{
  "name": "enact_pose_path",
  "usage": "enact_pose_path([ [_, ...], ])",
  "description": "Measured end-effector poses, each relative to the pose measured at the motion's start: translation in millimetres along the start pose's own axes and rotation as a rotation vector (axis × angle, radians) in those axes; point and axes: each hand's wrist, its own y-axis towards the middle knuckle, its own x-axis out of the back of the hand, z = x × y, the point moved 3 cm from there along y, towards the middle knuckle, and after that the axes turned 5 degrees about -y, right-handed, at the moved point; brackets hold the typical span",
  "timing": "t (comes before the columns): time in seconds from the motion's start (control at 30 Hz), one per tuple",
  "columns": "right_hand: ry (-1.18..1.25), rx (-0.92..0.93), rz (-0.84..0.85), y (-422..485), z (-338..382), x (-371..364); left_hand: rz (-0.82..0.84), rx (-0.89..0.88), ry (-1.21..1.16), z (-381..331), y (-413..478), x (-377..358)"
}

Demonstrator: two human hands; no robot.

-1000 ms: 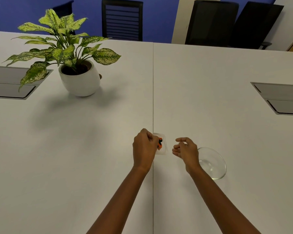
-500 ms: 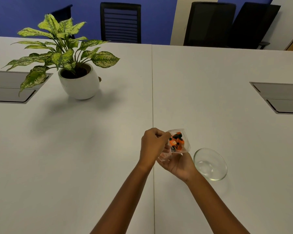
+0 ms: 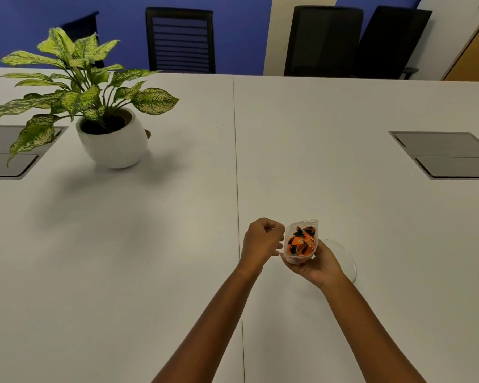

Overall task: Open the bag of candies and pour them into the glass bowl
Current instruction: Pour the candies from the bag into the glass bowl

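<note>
A small clear plastic bag of candies (image 3: 300, 243), with orange and black wrappers inside, is held up above the white table (image 3: 150, 244). My right hand (image 3: 317, 265) cups the bag from below, palm up. My left hand (image 3: 263, 239) is closed beside the bag's left edge, fingers pinched at the plastic. The glass bowl (image 3: 344, 261) stands on the table just right of and behind my right hand, which partly hides it; it looks empty.
A potted plant in a white pot (image 3: 112, 142) stands at the far left. Grey cable hatches (image 3: 445, 154) sit in the table at right and another hatch (image 3: 6, 156) at left. Black chairs (image 3: 180, 40) line the far edge.
The bag was lifted off the table by my left hand and passed into my right palm. It now stands more upright, closer to the bowl.
</note>
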Motion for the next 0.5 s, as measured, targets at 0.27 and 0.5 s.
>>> enact_pose_path([
  [0.27,0.014,0.137,-0.238,-18,42,38,0.087,0.183,0.011,27,9,-42],
  [0.5,-0.064,0.316,-0.379,-30,82,66,0.192,0.401,-0.042,49,15,-66],
])
